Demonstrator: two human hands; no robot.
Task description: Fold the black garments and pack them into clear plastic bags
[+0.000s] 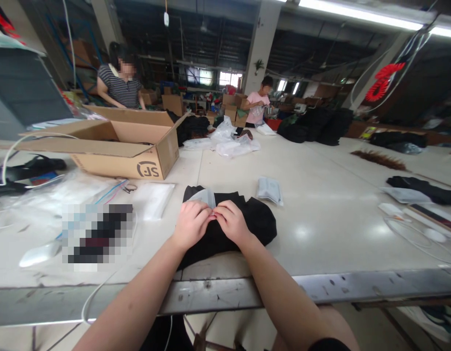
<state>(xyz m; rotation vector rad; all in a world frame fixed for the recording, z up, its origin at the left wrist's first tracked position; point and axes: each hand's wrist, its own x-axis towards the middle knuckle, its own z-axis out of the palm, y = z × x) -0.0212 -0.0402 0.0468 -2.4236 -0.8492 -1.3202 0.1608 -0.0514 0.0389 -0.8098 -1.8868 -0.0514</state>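
A black garment lies bunched on the white table near its front edge. My left hand and my right hand rest on top of it side by side, fingertips meeting and pinching the fabric at its middle. A small grey-white tag or packet sits on the garment just beyond my left hand. What lies under my fingers is hidden.
An open cardboard box stands at the left. Clear plastic bags and a grey packet lie near the garment. Cables and black items sit at the right edge. Two people work at the far end, amid boxes.
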